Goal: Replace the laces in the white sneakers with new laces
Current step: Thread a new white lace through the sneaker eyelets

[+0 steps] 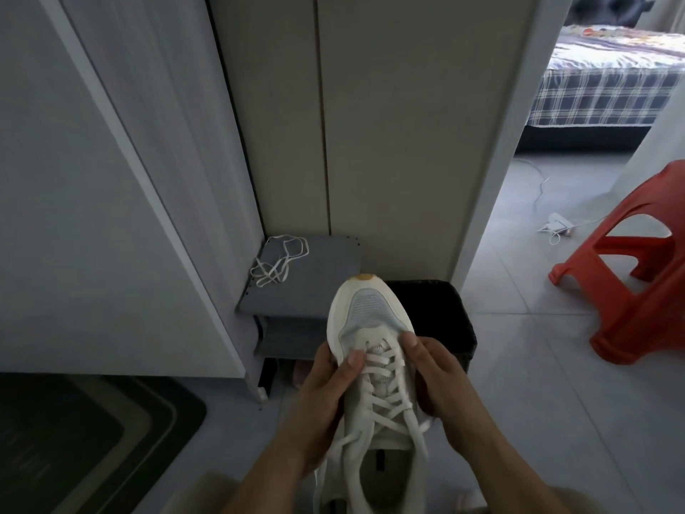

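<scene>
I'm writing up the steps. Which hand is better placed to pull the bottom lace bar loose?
Probably the left hand: its thumb already rests on the sneaker's lowest lace bar, while the right hand grips the side.

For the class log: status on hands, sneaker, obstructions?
Both hands, left and right, grip sneaker. Laced through. Loose lace on shelf. No obstruction.

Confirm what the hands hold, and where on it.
Both hands hold one white sneaker, toe pointing away. Left hand grips its left side, right hand its right side, thumbs resting at the lowest lace rows near the toe.
</scene>
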`<state>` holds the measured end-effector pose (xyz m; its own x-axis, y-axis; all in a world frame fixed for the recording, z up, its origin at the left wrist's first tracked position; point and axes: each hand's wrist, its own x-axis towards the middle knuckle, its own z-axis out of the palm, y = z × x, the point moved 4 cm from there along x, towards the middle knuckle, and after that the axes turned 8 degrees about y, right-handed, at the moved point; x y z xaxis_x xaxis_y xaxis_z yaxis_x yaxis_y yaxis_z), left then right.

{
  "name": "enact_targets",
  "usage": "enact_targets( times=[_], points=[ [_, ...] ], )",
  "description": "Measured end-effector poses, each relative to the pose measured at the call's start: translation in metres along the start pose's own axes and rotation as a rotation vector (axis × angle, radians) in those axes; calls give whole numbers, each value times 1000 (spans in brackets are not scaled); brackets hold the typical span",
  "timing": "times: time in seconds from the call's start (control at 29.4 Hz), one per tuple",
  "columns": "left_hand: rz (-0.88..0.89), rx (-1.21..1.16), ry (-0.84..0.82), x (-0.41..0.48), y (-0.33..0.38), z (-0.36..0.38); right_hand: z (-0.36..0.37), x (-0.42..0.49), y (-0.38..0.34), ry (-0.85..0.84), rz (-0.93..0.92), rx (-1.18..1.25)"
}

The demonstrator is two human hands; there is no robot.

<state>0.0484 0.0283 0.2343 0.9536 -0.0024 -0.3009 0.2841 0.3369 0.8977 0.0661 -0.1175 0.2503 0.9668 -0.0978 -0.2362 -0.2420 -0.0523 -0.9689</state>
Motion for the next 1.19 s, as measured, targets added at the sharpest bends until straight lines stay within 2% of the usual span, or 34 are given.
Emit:
enact_targets(
  times=[0.34, 0.58, 0.82, 0.95, 1.09, 1.19],
  points=[
    [22, -80, -70, 1, 8, 3, 1, 3, 3, 46, -21, 66],
    [21, -62, -43, -4, 9, 0, 1, 1, 2, 48, -61, 49],
    [22, -107, -44, -15, 13, 3, -3, -1, 4, 69, -7, 77],
    [-5, 44, -159, -21, 5, 2, -3, -1, 6, 83, -12, 60],
    [71, 230, -342, -25, -7, 2, -3, 2, 5, 87, -9, 66],
    [145, 371, -328, -26, -17, -2, -1, 4, 4, 98, 25, 89]
  ],
)
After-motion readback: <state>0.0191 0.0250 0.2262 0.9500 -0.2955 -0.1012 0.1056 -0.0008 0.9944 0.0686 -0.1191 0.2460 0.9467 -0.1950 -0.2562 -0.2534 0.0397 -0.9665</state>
